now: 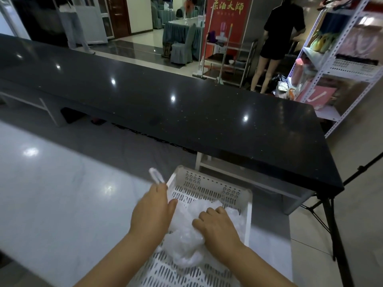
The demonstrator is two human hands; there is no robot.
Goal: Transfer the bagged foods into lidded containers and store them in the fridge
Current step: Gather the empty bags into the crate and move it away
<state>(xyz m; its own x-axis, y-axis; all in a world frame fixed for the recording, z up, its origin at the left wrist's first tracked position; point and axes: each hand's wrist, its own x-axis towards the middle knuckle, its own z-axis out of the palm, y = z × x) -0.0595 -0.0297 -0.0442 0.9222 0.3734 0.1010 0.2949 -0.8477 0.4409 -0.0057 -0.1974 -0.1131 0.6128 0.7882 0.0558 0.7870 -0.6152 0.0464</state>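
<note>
Bagged food, as far as I can judge, has barely begun its trip; I see no lidded container and no fridge in view, so transfer and storing both look still to do. Going from big to small: the black counter (186,104) runs across the far side, bare where I can see it; nearer me lies a pale worktop (62,193); on its right end sits a white perforated basket (207,189); in the basket lies a crumpled clear plastic bag (186,243), and I cannot tell what is inside it. My left hand (153,212) sits at the basket's left rim, fingers curled round a handle loop of the bag (156,176) that stands up above the knuckles; my right hand (217,224) is down in the basket, fingers bent and bunching the plastic. The two hands are near each other but not touching, both clamped on the same bag.
</note>
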